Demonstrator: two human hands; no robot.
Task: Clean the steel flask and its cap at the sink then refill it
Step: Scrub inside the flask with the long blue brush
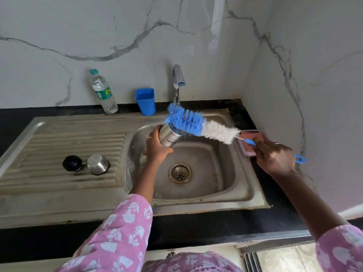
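Note:
My left hand (156, 147) grips the steel flask (170, 136) over the sink basin (214, 185), tilted with its open mouth pointing up and to the right. My right hand (274, 157) holds the blue handle of a bottle brush (200, 125). The brush's blue and white bristles lie across the flask's mouth, outside it. The black stopper (72, 163) and the steel cap (98, 164) sit side by side on the ribbed drainboard (59, 146) to the left.
A tap (177, 79) stands behind the basin; no water shows. A blue cup (145, 101) and a plastic water bottle (103, 92) stand at the back. A pink soap dish (250, 142) sits at the basin's right rim. The wall corner is close on the right.

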